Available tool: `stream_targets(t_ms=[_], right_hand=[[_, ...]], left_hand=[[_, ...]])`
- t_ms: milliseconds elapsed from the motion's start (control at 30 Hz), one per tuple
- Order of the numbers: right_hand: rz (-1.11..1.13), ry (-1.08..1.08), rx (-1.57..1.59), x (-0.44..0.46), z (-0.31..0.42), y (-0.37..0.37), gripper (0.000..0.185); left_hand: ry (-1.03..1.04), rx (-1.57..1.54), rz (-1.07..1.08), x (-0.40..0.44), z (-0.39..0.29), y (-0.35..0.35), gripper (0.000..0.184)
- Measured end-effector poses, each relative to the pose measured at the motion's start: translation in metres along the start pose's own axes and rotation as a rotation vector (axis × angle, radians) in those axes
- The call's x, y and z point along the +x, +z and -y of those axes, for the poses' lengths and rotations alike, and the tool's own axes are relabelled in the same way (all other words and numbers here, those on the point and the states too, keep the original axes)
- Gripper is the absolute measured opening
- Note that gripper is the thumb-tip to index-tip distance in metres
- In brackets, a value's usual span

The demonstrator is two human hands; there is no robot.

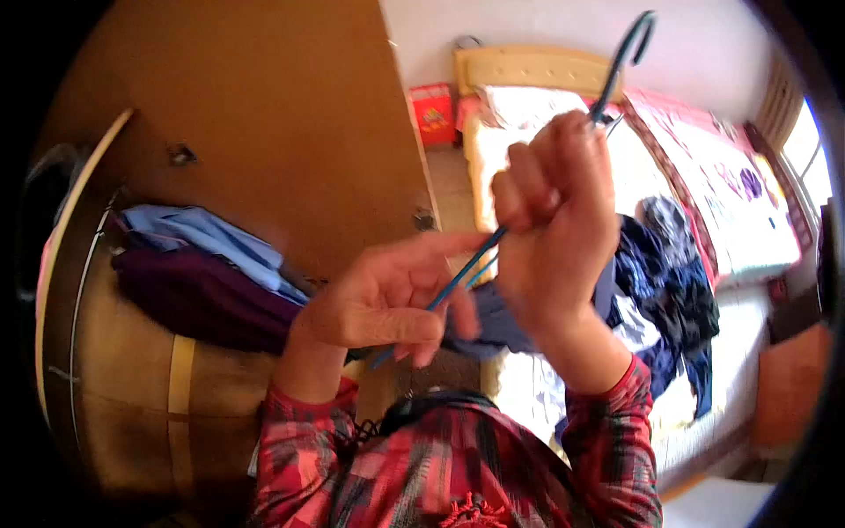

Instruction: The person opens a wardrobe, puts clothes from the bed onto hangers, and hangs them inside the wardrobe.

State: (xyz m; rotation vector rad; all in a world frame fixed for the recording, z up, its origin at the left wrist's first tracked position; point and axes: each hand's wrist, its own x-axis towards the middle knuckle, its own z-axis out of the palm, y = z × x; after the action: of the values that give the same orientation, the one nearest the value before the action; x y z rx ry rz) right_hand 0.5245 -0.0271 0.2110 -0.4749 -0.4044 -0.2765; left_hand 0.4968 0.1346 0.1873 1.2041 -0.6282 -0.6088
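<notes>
My right hand (559, 211) is closed around a blue-green hanger (466, 269) near its neck, with the hook sticking up above the fist. My left hand (396, 295) is beside the hanger's lower part, its fingers apart and somewhat blurred; whether it touches the hanger is unclear. A grey-blue garment (493, 321) shows behind the hands, and I cannot make out whether it hangs from the hanger.
A brown wardrobe door (264, 114) stands open at the left. Beside it, blue clothing (207, 233) and dark purple clothing (194, 295) hang inside the wardrobe. Dark clothes (673, 282) lie heaped on the bed (546, 66) at the right. Behind is a red box (432, 114).
</notes>
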Motion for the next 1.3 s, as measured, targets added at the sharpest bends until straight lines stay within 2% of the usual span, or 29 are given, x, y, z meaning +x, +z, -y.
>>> stream_targets(t_ms=[33,100,200,367,433,500,600,900,1033,1167,1200,1233,1300], right_hand=[[0.003,0.035,0.008,-0.003,-0.010,0.011,0.020],[0.057,0.154,0.028,-0.012,-0.029,0.034,0.019],[0.195,0.296,0.078,-0.029,-0.059,0.054,0.014],[0.486,0.479,0.059,-0.050,-0.093,0.075,0.018],[0.541,0.536,0.129,-0.059,-0.110,0.091,0.019],[0.570,0.644,0.070,-0.070,-0.125,0.108,0.018],[0.628,0.694,0.062,-0.083,-0.154,0.122,0.019],[0.679,0.877,0.111,-0.121,-0.200,0.151,0.020],[0.808,0.989,0.134,-0.137,-0.224,0.166,0.023],[0.995,1.143,0.166,-0.152,-0.239,0.175,0.031],[1.023,1.233,0.168,-0.155,-0.242,0.175,0.038],[1.036,1.243,0.178,-0.155,-0.245,0.172,0.038],[1.129,1.126,-0.006,-0.156,-0.252,0.161,0.046]], left_hand=[[0.021,0.034,-0.027,-0.013,-0.001,-0.004,0.061],[0.050,-0.027,-0.242,-0.044,-0.009,-0.005,0.052],[0.128,-0.033,-0.431,-0.088,-0.016,0.003,0.046],[0.376,0.006,-0.448,-0.155,-0.011,-0.005,0.047],[0.532,-0.200,-0.361,-0.174,-0.006,-0.003,0.047],[0.586,-0.208,-0.420,-0.191,-0.005,0.001,0.049],[0.460,-0.166,-0.560,-0.214,-0.016,0.016,0.052],[0.508,0.016,-0.875,-0.259,-0.012,0.038,0.058],[0.640,0.032,-1.054,-0.271,-0.007,0.051,0.054],[0.740,-0.135,-1.010,-0.280,-0.001,0.060,0.051],[0.784,-0.132,-1.065,-0.276,0.001,0.062,0.049],[0.792,-0.125,-1.080,-0.273,0.001,0.062,0.049],[0.814,-0.016,-1.247,-0.267,-0.002,0.057,0.043]])
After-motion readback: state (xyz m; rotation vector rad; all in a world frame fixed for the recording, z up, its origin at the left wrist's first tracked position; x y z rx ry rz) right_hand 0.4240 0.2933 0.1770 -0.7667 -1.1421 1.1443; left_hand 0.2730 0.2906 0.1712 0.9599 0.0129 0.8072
